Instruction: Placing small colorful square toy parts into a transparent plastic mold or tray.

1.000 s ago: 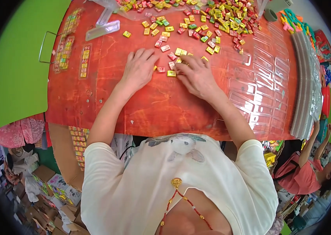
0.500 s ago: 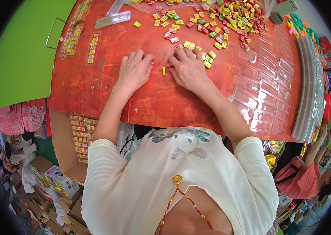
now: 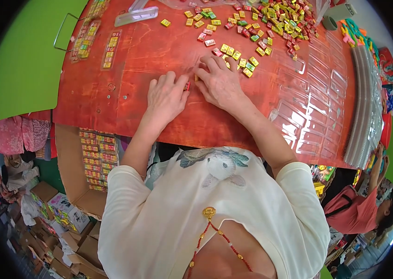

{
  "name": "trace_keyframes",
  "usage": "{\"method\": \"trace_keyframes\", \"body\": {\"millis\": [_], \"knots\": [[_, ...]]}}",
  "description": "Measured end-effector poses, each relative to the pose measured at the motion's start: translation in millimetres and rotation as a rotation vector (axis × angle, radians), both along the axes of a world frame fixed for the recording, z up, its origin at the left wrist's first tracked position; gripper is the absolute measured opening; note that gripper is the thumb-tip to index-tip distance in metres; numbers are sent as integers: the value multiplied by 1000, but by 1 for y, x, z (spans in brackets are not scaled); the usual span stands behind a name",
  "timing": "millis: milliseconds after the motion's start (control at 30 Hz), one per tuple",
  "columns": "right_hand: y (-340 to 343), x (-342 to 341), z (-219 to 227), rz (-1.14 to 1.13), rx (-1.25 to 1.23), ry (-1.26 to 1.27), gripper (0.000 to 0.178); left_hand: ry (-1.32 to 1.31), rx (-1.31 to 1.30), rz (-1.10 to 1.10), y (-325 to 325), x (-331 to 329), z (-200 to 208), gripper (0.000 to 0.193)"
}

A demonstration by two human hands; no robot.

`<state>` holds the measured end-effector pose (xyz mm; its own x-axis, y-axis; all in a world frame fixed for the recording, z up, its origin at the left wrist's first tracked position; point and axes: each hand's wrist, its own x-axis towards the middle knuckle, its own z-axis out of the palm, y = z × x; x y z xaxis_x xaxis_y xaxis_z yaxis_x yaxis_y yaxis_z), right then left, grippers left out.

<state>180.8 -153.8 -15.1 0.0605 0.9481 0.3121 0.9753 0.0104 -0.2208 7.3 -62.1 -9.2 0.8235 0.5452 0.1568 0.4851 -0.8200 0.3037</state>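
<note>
My left hand (image 3: 166,96) is over the red tabletop, thumb and forefinger closed at the side of a small red box (image 3: 187,86). Just to its right, my right hand (image 3: 220,80) is curled with its fingertips low on the table. A sliver of a small yellow box (image 3: 196,78) shows between its thumb and forefinger; the rest is hidden. Beyond the right fingers lie several loose yellow boxes (image 3: 230,50), and others sit beside the knuckles.
A heap of small coloured boxes (image 3: 285,21) covers the far right. Clear plastic trays (image 3: 317,107) lie at the right, beside a long stack of trays (image 3: 364,107). Filled trays (image 3: 111,49) and one clear tray (image 3: 136,16) are far left. Below the left edge stands a carton (image 3: 73,172).
My left hand has moved right and nearer to me, close to the right hand. The right hand has shifted slightly left, and the yellow box that stood between the hands is now at its fingertips.
</note>
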Motion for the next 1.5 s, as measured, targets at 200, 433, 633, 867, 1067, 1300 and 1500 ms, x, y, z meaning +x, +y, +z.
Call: {"method": "trace_keyframes", "body": {"millis": [200, 433, 633, 867, 1067, 1300, 1500], "knots": [[-21, -2, -10, -82, 48, 142, 35, -19, 74, 15, -6, -2, -15, 31], [-33, 0, -1, -93, 25, 66, 37, -68, 134, -49, -7, 9, -18, 30], [-34, 9, -7, -75, 33, 14, 34, -134, 108, -62, -15, 15, -15, 43], [-34, 19, 1, -166, 70, 18, 28, -114, 154, -37, -24, 28, -27, 38], [-32, 12, -10, -163, 81, -59, 23, -127, 159, -10, -23, 29, -30, 35], [-26, 13, 0, -182, 88, -55, 25, -126, 124, 52, -29, 35, -22, 38], [-9, 34, -6, -144, 45, -103, 26, -113, 151, 21, -25, 41, -34, 39]]}}
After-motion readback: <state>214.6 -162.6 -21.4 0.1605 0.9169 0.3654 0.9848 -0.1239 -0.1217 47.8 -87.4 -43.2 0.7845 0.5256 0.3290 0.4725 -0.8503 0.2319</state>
